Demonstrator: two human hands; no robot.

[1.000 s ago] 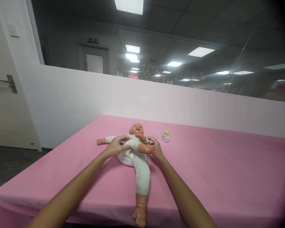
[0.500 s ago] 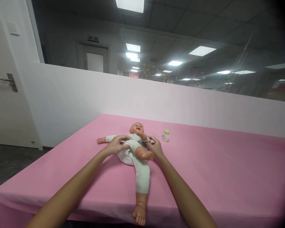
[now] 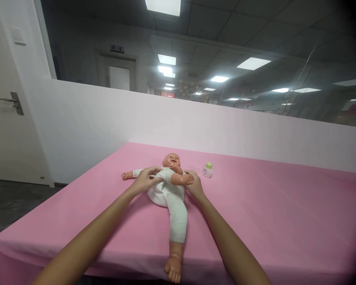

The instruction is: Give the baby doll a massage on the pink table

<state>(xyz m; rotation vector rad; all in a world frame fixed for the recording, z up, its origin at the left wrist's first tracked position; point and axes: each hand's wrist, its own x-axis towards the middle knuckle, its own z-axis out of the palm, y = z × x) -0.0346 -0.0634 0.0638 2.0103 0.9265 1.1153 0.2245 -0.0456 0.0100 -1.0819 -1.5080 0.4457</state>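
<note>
A baby doll (image 3: 175, 215) in white clothing lies on its back on a pink-covered table, one leg straight toward me and its foot at the front edge. Its other leg (image 3: 178, 179) is bent and crosses over its belly. My left hand (image 3: 145, 181) is closed around the thigh of that bent leg, thumb below and fingers above. On the doll's other side, my right hand (image 3: 195, 185) is closed at its bent arm (image 3: 176, 169); the raised foot partly covers these fingers. The doll's other arm (image 3: 127, 175) stretches out to the left.
A small clear bottle with a green cap (image 3: 207, 170) stands right of the doll. The pink cloth (image 3: 269, 213) covers the table and hangs over its front edge. A white wall (image 3: 178, 118) with a window above runs behind. At the far left is a door (image 3: 8, 130).
The doll's bent leg has lifted, its foot moving up toward the chest and now overlapping my right fingers. My left hand has risen slightly with it. The straight leg and bottle stay put.
</note>
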